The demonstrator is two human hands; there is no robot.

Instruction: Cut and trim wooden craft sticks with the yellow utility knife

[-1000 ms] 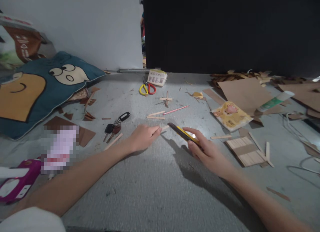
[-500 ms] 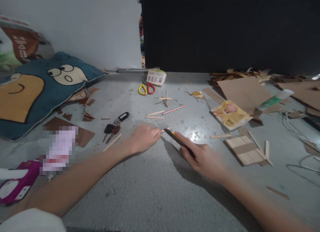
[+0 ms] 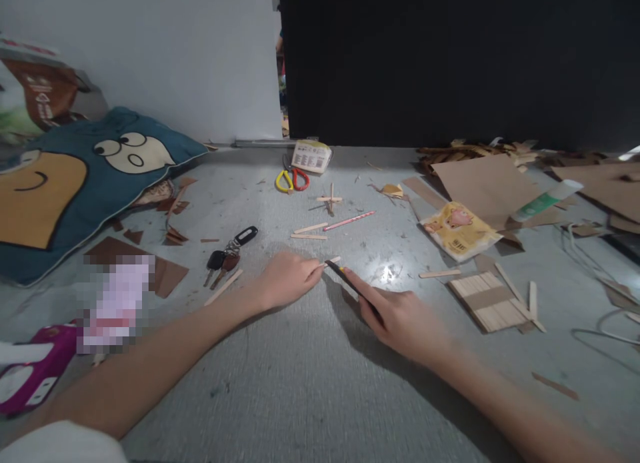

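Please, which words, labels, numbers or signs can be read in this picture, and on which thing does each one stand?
No text is readable.
Brown bag: white sign and print, too blurred.
White packet: print too small.
Yellow packet: barcode and print, too small.
Tube: print blurred.

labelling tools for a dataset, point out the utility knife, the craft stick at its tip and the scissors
utility knife (image 3: 346, 278), head view, on the dark body near its front end
craft stick (image 3: 335, 258), head view, on its free right end
scissors (image 3: 293, 178), head view, where the yellow and red handles meet
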